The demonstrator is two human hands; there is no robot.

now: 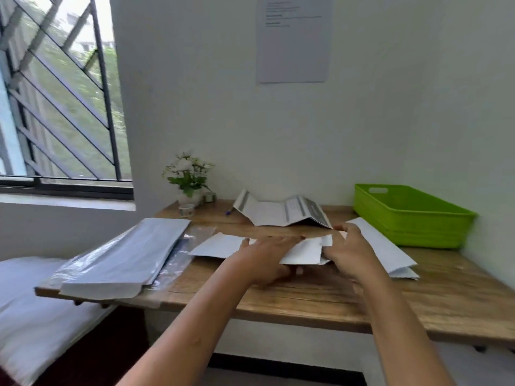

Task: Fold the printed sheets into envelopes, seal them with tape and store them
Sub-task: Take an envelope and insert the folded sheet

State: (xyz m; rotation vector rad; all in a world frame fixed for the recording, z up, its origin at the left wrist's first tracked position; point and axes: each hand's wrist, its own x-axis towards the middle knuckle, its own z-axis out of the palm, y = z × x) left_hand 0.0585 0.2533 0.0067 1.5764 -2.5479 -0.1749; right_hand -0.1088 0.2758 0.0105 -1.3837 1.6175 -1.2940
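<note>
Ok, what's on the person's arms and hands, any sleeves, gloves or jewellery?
Nothing worn that shows. Both forearms are bare to the frame's edge, no sleeves. The left hand and right hand have no gloves, and no watch, band or ring is visible, though the picture is slightly blurred.

You have bare bench [320, 296] along the near edge. To your left, a wrapped stack [125, 257] blocks the corner. To your right lie a folded sheet [390, 246] and, behind it, the basket [409, 215]. A creased leaflet [278, 214] stands across the back, with a plant [188, 174] to its left.
</note>
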